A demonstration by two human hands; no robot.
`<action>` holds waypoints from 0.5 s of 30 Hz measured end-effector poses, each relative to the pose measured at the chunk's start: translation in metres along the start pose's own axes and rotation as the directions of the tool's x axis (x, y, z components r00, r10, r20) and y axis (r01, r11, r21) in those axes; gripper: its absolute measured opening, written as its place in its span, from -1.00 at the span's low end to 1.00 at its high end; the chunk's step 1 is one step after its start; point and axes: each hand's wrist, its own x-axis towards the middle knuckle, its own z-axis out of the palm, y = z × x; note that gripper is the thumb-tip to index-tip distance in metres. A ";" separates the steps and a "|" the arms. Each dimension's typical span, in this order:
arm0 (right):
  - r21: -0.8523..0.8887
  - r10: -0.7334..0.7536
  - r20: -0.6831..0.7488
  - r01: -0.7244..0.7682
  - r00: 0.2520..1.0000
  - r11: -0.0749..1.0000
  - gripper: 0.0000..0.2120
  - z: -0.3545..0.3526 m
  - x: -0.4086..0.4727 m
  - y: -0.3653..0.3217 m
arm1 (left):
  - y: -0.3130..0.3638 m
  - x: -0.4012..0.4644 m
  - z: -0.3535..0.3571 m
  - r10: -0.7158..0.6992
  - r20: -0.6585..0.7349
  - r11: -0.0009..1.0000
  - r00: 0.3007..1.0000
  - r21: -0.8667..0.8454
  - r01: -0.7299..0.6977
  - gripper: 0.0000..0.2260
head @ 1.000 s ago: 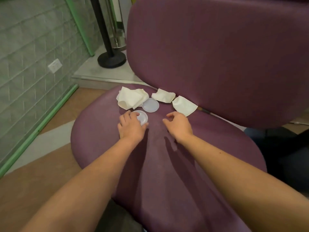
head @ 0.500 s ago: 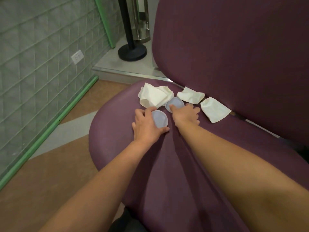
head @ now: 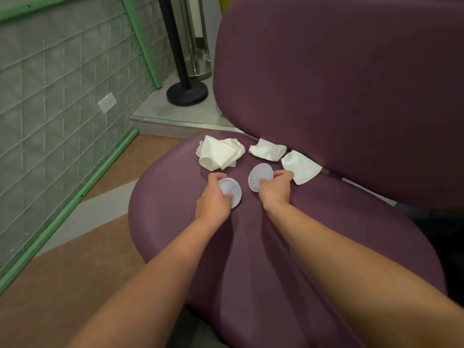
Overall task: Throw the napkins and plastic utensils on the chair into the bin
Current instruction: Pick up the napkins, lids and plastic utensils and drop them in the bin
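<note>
Three crumpled white napkins lie at the back of the purple chair seat (head: 175,234): a large one (head: 219,153) on the left, a small one (head: 267,149) in the middle, another (head: 301,167) on the right by the backrest. My left hand (head: 213,199) grips a round translucent plastic lid (head: 231,192), tilted up off the seat. My right hand (head: 275,188) pinches a second round plastic lid (head: 259,175), also tilted on edge. No bin is in view.
The chair's purple backrest (head: 339,84) rises behind the napkins. A black stanchion base (head: 187,92) and a steel post (head: 198,46) stand on a raised grey floor step behind the chair. A tiled wall with a socket (head: 107,102) and green trim runs along the left.
Both hands have lifted their lids off the seat and tilted them up. The right hand drew its lid back from the large napkin. The view has shifted closer.
</note>
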 end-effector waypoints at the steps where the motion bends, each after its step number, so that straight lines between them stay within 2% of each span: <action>1: -0.012 -0.027 0.000 0.027 1.000 1.000 -0.79 -0.010 -0.005 0.003 | 0.004 -0.005 0.000 -0.011 0.009 1.000 1.000 -0.012 0.011 -0.63; 8: 0.007 -0.065 -0.093 0.066 0.994 0.998 -0.81 -0.104 -0.040 0.020 | 0.057 -0.051 0.009 0.028 0.037 0.997 0.999 -0.075 -0.025 -0.74; 11: 0.049 -0.082 -0.155 0.091 0.985 0.995 -0.82 -0.151 -0.055 0.031 | 0.085 -0.076 0.024 0.135 0.105 0.985 0.985 -0.125 -0.122 -0.67; 13: 0.062 -0.098 -0.203 0.112 0.974 0.992 -0.82 -0.186 -0.067 0.039 | 0.104 -0.095 0.037 0.229 0.167 0.968 0.959 -0.146 -0.206 -0.58; 15: 0.067 -0.104 -0.259 0.125 0.960 0.990 -0.82 -0.221 -0.079 0.047 | 0.123 -0.116 0.052 0.301 0.230 0.951 0.926 -0.140 -0.274 -0.57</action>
